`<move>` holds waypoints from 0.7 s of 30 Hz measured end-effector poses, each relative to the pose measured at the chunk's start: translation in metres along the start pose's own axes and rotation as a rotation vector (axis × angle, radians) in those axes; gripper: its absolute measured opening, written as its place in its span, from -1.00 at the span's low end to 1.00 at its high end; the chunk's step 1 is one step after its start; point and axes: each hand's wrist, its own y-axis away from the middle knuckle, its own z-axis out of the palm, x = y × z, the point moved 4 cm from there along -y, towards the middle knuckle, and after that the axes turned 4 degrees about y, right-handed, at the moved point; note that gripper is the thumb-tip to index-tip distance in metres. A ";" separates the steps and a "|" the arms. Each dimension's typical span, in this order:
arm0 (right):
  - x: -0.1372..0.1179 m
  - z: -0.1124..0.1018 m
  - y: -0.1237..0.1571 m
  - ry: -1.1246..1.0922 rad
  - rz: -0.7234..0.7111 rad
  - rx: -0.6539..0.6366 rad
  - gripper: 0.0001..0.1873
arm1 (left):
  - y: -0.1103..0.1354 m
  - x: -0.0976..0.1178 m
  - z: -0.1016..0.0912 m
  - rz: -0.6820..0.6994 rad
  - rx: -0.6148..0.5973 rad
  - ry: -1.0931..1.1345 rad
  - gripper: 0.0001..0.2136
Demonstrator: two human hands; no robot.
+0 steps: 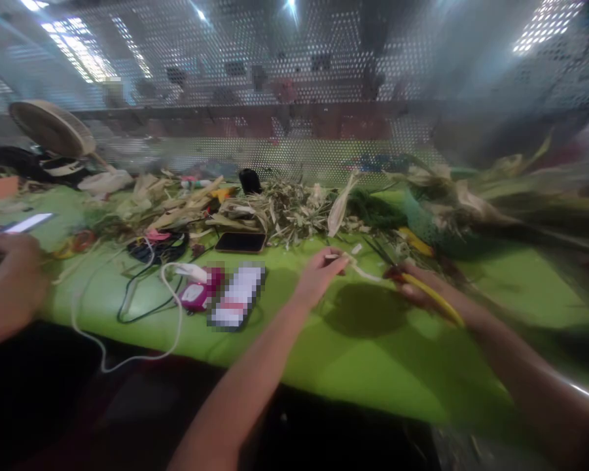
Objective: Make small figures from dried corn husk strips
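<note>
Over the green tabletop, my left hand (321,273) is closed with a thin pale strip of dried husk (366,271) pinched between its fingertips. The strip runs right toward my right hand (417,286), which is wrapped around scissors with a yellow handle (439,302). Their dark blades (380,252) point up and to the left; blur hides how far apart they are. Whether my right fingers also touch the strip's far end, I cannot tell. Just behind my left hand a dry corn husk (341,208) leans on the pile.
Dried husks and cut scraps (294,212) pile along the back. A dark phone (240,242), a lit phone (238,296), a magenta device (202,288) and a white cable (179,320) lie left. At far left is another person's hand (12,281). A green basket (422,219) stands right.
</note>
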 end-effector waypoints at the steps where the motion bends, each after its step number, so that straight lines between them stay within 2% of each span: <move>1: -0.003 0.001 0.001 0.040 0.001 -0.034 -0.50 | 0.000 -0.002 0.000 -0.003 -0.005 -0.014 -0.71; 6: -0.013 0.007 -0.002 0.120 0.009 -0.111 -0.45 | -0.002 -0.008 0.000 -0.029 -0.018 -0.091 -0.70; 21: -0.006 0.011 -0.001 0.055 0.059 -0.086 -0.43 | 0.002 -0.009 0.002 -0.083 -0.047 -0.140 -0.71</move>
